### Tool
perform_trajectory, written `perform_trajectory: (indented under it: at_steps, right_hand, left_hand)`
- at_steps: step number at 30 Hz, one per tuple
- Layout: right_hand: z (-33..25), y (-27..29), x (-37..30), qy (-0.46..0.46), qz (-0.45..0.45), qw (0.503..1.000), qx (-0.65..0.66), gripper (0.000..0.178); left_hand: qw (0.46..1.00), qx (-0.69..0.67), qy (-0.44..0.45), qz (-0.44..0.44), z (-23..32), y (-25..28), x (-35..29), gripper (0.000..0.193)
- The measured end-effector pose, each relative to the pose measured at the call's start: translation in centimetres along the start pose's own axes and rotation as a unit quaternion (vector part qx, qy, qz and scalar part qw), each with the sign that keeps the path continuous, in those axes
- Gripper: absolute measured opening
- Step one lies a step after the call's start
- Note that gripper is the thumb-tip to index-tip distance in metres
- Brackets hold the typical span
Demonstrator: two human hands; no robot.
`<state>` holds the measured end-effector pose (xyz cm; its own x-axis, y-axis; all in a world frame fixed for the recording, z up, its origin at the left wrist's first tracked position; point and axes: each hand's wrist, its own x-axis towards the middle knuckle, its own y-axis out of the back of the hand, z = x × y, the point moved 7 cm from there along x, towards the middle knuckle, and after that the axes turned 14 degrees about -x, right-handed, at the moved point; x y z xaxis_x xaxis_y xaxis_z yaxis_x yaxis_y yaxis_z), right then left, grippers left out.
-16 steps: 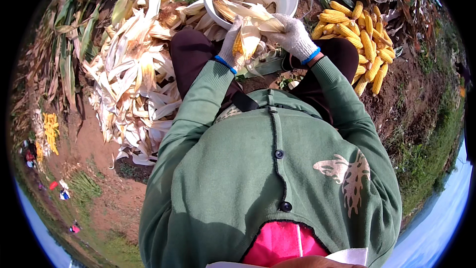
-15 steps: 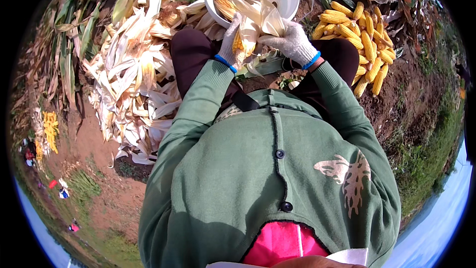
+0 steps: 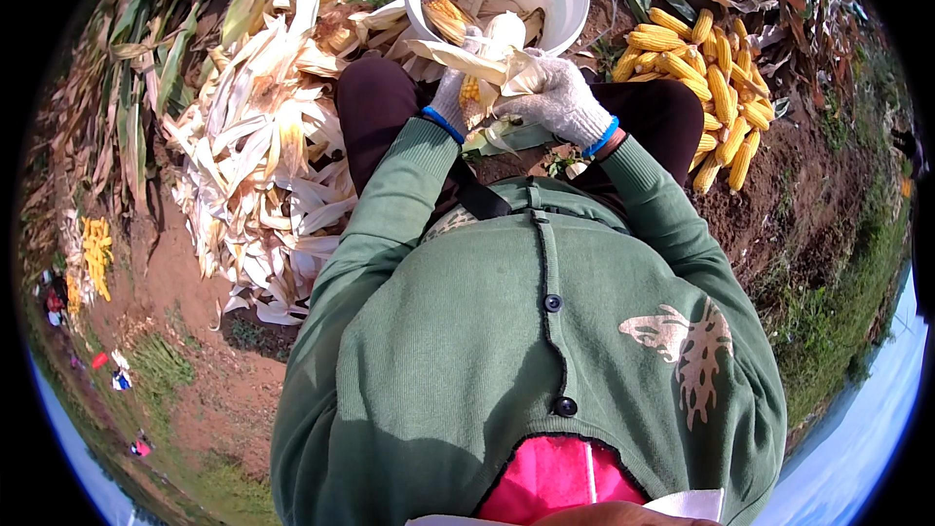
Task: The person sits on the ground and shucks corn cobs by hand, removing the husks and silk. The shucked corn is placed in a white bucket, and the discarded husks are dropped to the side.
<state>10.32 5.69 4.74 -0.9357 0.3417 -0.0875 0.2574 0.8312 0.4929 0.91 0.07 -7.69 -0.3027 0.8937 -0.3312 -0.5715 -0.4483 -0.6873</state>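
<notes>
Between my knees, my left hand [image 3: 455, 100], in a pale knit glove, grips an ear of corn [image 3: 470, 90] whose yellow kernels show below the husk. My right hand [image 3: 563, 97], gloved too, is closed on the pale husk [image 3: 490, 68] at the ear's side. Part of that husk is spread across the front of both hands, so some fingers are hidden. Just beyond them stands a white bucket [image 3: 557, 10] holding a few ears, one with yellow-brown kernels [image 3: 446, 15] showing.
Stripped husks [image 3: 268, 156] lie in a large heap at my left. At my right is a pile of bare yellow ears [image 3: 721, 78]. Dry stalks [image 3: 127, 88] lie at far left; more corn [image 3: 96, 253] and people are in the distance.
My right hand has moved slightly left, closer to my left hand, pulling the husk with it. The husk now lies lower across the ear, and more of the bucket's inside shows.
</notes>
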Motion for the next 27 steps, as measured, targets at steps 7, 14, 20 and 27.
perform_trajectory:
  at_steps: [7, 14, 20, 27]
  right_hand:
    - [2.3, 1.6, 0.1, -0.129, 0.094, 0.975, 0.152, 0.027]
    - [9.1, 10.1, 3.5, -0.151, 0.325, 0.888, 0.288, 0.022]
    - [15.5, 16.5, 4.3, -0.199, 0.417, 0.861, 0.214, 0.021]
    - [20.0, 17.7, 2.6, -0.295, 0.423, 0.857, 0.004, 0.037]
  left_hand:
    - [0.889, -0.409, 0.151, -0.140, 0.2, -4.6, -1.8, 0.065]
    - [0.926, -0.315, 0.189, -0.090, -1.5, -2.8, -1.0, 0.061]
    - [0.934, -0.231, 0.244, -0.123, -0.9, -5.9, -3.4, 0.061]
    - [0.922, -0.220, 0.265, -0.178, -1.2, -5.4, -4.0, 0.063]
